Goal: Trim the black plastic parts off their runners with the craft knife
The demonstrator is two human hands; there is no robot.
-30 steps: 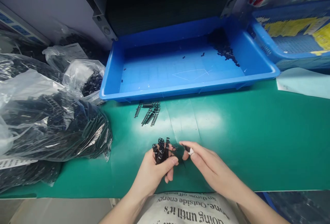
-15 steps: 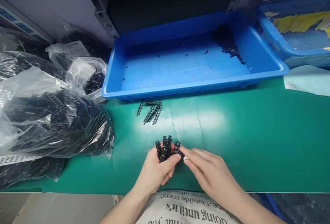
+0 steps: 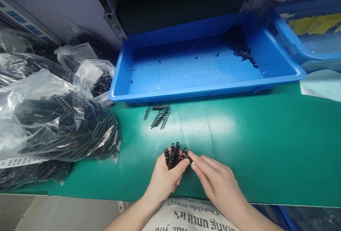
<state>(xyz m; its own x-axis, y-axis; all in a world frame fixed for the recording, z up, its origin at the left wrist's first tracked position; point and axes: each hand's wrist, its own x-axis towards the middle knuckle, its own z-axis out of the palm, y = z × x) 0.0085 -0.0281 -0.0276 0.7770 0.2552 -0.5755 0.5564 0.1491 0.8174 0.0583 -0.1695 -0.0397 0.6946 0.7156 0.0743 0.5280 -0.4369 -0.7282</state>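
My left hand [image 3: 165,178] is closed round a bunch of black plastic strips [image 3: 173,154], whose looped ends stick up above the fingers. Its thumb presses on another black plastic piece [image 3: 185,153], set apart from the bunch on the right. At that same piece, my right hand [image 3: 217,174] has thumb and forefinger pinched together, with a small whitish spot at the fingertips that I cannot identify. Beyond the hands, several black ladder-like plastic strips [image 3: 161,116] lie loose on the green mat [image 3: 255,131].
A blue tray [image 3: 207,93] stands behind, with a heap of small black parts [image 3: 241,48] in its right corner. Clear bags of black parts [image 3: 66,121] crowd the left side. At right are a second blue basket [image 3: 314,51] and a pale sheet [image 3: 322,84].
The whole view has shifted slightly, so everything sits a little further right. Both hands keep nearly the same grip on the black pieces.
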